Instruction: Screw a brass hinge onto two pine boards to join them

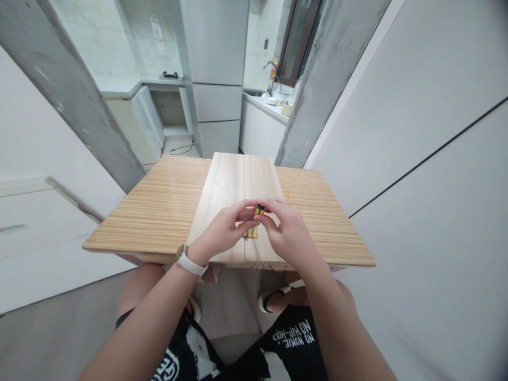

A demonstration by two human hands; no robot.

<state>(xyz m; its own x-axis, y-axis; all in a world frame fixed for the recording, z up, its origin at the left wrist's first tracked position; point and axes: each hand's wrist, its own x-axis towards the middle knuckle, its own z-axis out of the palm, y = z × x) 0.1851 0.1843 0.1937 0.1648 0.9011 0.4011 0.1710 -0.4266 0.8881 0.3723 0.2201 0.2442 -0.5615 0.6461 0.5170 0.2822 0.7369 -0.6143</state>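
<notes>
A small block [259,210], black on top with yellow faces, is pinched between the fingertips of both hands above the wooden boards. My left hand [224,228], with a pale-banded watch at the wrist, closes on it from the left. From the right, my right hand [291,233] grips it with thumb and forefinger. Just below the fingers, a yellow patterned piece [251,233] with dark marks lies on the boards, partly covered by my left hand. It is too small to make out what either item is exactly.
Two pale boards [222,180] lie side by side across a striped wooden table [159,211]. My legs are under its near edge. White panels flank the table. Beyond it stand a grey fridge [218,100], a sink counter with a tap [271,69], and an open cabinet door [147,117].
</notes>
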